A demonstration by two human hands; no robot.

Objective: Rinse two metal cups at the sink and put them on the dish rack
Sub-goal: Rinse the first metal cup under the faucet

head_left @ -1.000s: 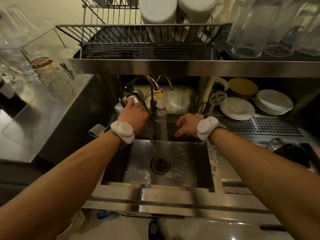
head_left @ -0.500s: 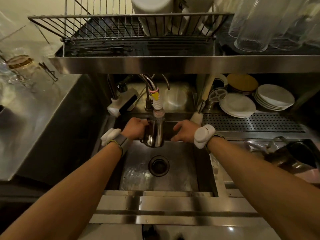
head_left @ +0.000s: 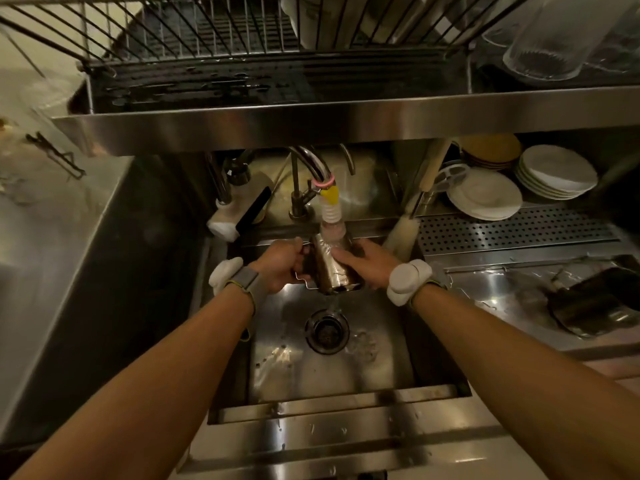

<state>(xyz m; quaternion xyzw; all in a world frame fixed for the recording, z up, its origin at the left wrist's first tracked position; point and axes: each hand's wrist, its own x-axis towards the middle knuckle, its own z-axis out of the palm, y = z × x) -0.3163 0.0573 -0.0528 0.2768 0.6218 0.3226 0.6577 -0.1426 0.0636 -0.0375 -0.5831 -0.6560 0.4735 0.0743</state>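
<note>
Change since earlier: both hands have closed in on one cup, now held right under the spout; half a second back the right hand was apart from it.
Cup: shiny cylindrical metal cup, over the sink basin, long axis tilted, open mouth down and toward the viewer; water runs out of it toward the round drain.
Left hand: clenched on the cup's left side, apparently at a handle.
Right hand: fingers wrapped around the cup's right wall.
Tap: curved chrome faucet with white ribbed nozzle, touching or just above the cup's upper end.
Sink: stainless steel basin, wet.
Next move: wire dish rack sits up and slightly left of the grip, so the left hand seems better placed.
Second cup: cannot tell where it is.
</note>
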